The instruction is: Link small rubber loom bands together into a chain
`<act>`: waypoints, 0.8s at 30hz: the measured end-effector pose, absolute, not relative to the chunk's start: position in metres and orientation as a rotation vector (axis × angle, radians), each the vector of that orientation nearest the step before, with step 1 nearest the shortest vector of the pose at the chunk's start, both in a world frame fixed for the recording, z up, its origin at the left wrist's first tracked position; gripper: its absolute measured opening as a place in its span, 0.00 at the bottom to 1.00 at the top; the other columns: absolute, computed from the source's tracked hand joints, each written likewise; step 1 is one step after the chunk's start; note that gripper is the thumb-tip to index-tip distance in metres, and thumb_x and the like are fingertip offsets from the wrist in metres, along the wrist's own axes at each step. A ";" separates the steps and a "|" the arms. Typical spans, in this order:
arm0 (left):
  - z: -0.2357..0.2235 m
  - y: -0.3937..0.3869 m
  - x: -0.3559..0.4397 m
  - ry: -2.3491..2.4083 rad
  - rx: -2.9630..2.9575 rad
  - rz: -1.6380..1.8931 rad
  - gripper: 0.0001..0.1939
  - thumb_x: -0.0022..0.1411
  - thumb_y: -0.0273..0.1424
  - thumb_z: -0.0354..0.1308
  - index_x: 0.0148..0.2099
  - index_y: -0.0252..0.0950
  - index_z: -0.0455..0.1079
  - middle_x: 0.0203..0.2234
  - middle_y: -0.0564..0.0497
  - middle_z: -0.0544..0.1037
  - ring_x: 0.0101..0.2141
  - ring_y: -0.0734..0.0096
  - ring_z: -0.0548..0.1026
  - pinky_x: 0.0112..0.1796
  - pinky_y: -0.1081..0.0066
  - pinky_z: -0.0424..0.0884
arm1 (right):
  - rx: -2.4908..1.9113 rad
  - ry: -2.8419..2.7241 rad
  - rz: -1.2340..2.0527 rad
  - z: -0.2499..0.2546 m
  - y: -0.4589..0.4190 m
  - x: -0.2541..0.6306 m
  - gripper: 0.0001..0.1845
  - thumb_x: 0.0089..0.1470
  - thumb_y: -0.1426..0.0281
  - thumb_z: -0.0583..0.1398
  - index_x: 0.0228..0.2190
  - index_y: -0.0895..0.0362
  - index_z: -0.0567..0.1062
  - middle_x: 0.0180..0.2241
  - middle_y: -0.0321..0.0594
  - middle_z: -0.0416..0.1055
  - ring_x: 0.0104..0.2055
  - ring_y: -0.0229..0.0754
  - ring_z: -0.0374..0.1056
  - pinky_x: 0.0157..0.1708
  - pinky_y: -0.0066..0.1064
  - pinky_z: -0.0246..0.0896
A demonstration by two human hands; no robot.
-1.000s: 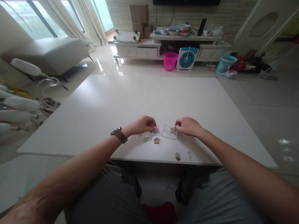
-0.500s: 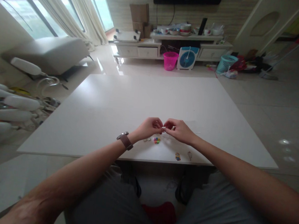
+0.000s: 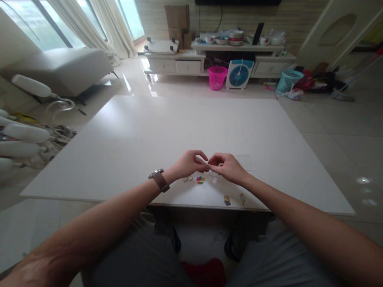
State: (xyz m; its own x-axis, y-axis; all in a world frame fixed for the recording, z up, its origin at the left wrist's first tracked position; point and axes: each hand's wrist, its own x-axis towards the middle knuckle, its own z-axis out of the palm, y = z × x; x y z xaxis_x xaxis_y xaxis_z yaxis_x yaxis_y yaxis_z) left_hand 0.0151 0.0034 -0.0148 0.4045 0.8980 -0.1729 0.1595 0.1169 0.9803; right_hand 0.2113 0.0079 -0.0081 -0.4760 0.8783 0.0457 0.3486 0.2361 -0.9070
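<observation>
My left hand (image 3: 189,162) and my right hand (image 3: 225,166) meet fingertip to fingertip just above the white table (image 3: 166,128), near its front edge. Both pinch a very small piece between them; it is too small to identify. A multicoloured flower-shaped charm (image 3: 200,179) lies on the table just below the fingertips. Small pale rings (image 3: 187,178) lie beside my left hand. A yellow cartoon-figure charm (image 3: 227,200) and a small clear piece (image 3: 242,198) rest closer to the front edge. A brown watch (image 3: 158,179) is on my left wrist.
A grey sofa (image 3: 59,66) stands at the left, with white bottle-like objects (image 3: 18,133) on the floor. Beyond the table are a low TV cabinet (image 3: 217,58), a pink basket (image 3: 217,77), a blue fan (image 3: 240,74) and a teal basket (image 3: 289,81).
My hands were apart one second ago, the right at a small clear box, the left over coloured charms. They have come together and now pinch a tiny piece; the box is hidden.
</observation>
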 end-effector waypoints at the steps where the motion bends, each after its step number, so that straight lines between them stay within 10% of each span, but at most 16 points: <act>1: -0.015 0.004 0.015 1.047 1.360 0.709 0.13 0.53 0.30 0.68 0.39 0.31 0.70 0.27 0.44 0.82 0.29 0.68 0.80 0.32 0.70 0.75 | -1.119 -1.937 1.216 -0.008 0.008 0.211 0.12 0.48 0.62 0.65 0.29 0.58 0.77 0.26 0.37 0.74 0.29 0.37 0.68 0.30 0.28 0.62; 24: -0.012 -0.002 0.013 1.220 1.932 0.530 0.08 0.58 0.26 0.58 0.41 0.34 0.74 0.35 0.47 0.80 0.32 0.68 0.79 0.36 0.68 0.74 | -1.354 -1.924 1.060 -0.027 0.038 0.229 0.09 0.43 0.65 0.65 0.25 0.58 0.76 0.23 0.35 0.72 0.25 0.35 0.62 0.25 0.27 0.56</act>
State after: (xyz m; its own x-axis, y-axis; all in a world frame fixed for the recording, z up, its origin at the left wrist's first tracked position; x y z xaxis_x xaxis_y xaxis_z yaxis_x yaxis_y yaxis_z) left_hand 0.0134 -0.0022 -0.0121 0.4534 0.8896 -0.0554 0.5670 -0.2399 0.7880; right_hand 0.2290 0.0382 -0.0265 -0.3385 0.9410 -0.0010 0.5039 0.1804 -0.8448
